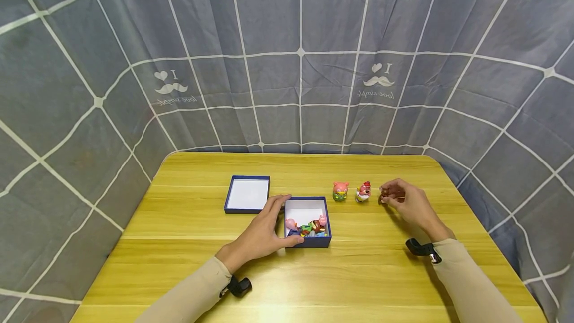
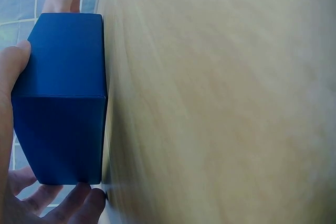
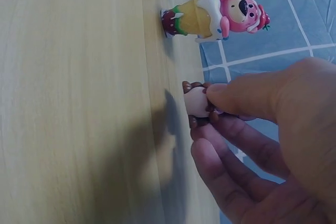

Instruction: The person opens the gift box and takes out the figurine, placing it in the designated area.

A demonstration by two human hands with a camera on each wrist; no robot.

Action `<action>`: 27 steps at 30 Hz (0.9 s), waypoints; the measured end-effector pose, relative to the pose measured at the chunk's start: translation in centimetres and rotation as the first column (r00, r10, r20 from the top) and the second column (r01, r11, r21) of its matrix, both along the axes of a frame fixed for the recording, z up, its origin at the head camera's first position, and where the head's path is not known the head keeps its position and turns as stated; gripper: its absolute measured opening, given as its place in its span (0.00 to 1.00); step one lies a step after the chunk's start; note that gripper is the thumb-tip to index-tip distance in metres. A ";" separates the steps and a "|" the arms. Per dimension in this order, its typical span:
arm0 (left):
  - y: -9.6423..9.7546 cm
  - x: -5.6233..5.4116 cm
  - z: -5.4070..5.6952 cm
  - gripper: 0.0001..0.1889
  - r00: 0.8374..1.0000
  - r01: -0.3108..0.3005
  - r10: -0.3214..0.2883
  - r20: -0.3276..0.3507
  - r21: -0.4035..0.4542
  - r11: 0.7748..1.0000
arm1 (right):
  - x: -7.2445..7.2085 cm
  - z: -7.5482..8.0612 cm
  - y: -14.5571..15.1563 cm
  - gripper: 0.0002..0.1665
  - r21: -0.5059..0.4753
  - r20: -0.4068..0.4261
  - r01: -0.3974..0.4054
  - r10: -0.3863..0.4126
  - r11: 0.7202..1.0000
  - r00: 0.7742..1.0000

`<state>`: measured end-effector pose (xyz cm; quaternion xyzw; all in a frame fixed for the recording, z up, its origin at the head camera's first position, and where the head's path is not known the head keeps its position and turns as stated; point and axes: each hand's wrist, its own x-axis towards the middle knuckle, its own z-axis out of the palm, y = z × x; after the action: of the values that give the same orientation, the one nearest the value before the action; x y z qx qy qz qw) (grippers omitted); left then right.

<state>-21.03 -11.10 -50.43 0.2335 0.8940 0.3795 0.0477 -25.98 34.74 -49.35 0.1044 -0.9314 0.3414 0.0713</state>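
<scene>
My left hand (image 1: 261, 233) holds a blue box (image 1: 314, 243) with white inside, thumb on its near edge and fingers at the far left side. Several small colourful figurines (image 1: 316, 227) lie heaped in the box's near part. In the left wrist view the thumb and fingers span the blue box (image 2: 60, 135). At the right, my right hand (image 1: 412, 207) pinches a small brown figurine (image 3: 197, 102) with a pale round belly, at the tabletop; its upper part is hidden by the fingers. Left of it stands a pink bear figurine (image 3: 241, 11) with a cone-like body.
Farther left stands a pink-headed figurine in green (image 1: 340, 192). A shallow blue lid (image 1: 246, 211), white inside, lies left of the box. All are on a wooden table (image 1: 179, 243). A grey checked cloth (image 1: 269, 83) hangs behind and at both sides.
</scene>
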 end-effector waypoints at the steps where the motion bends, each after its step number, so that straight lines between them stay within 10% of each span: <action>1: 0.0 0.0 0.0 0.62 1.000 0.000 0.000 0.002 0.000 1.000 | 0.0 -0.1 0.0 0.16 0.001 0.003 -0.002 0.002 1.000 1.000; 27: 0.1 0.2 0.1 0.62 1.000 -0.001 0.001 0.002 0.000 1.000 | 0.2 -0.5 0.3 0.20 0.000 0.021 -0.021 0.021 1.000 1.000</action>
<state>-20.83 -11.02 -50.30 0.2323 0.8941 0.3798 0.0484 -25.83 34.99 -49.83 0.1106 -0.9311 0.3429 0.0577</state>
